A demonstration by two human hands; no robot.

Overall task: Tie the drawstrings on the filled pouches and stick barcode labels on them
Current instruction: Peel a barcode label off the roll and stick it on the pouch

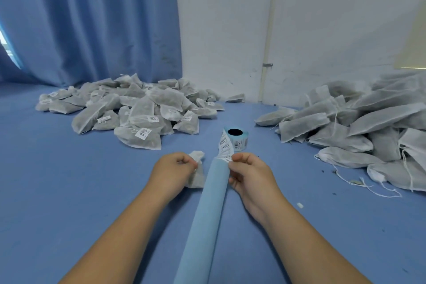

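My left hand (174, 169) grips a filled white pouch (197, 174) by its gathered neck, just above the blue surface. My right hand (247, 174) pinches the strip of barcode labels (224, 147) where the white labels end and the bare pale-blue backing (206, 221) begins. That backing runs down toward me between my forearms. The label roll (237, 137) stands on the surface right behind my hands, and the strip leads back to it.
A heap of labelled pouches (138, 110) lies at the back left. A larger heap of pouches with loose drawstrings (359, 127) fills the right side. Blue curtain (92, 18) and white wall (322, 18) stand behind. Small crumbs and a paper scrap (299, 205) dot the blue cloth.
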